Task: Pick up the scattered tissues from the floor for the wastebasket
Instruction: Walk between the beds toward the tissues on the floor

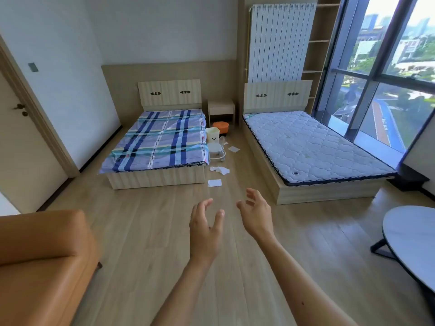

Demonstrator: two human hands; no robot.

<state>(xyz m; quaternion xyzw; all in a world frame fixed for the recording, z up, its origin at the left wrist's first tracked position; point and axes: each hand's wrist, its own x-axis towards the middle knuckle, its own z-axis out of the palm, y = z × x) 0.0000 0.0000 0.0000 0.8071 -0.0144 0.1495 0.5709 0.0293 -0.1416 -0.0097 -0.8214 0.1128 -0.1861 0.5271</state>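
Note:
White tissues lie on the wooden floor in the aisle between two beds: a flat tissue [214, 183] nearest me, a crumpled tissue [220, 170] behind it, and another flat tissue [234, 149] farther back, with small scraps beyond. A pale yellow wastebasket [212, 135] with a small face stands beside the left bed. My left hand [205, 228] and my right hand [256, 214] are stretched out in front of me above the floor, fingers spread and empty, well short of the nearest tissue.
A bed with a plaid sheet [160, 140] is on the left, a bare mattress bed [313, 147] on the right. A white wheeled stool [216, 152], an orange stool [220, 126] and a nightstand [221, 109] fill the aisle's far end. An orange sofa [42, 260] and round table [412, 241] flank me.

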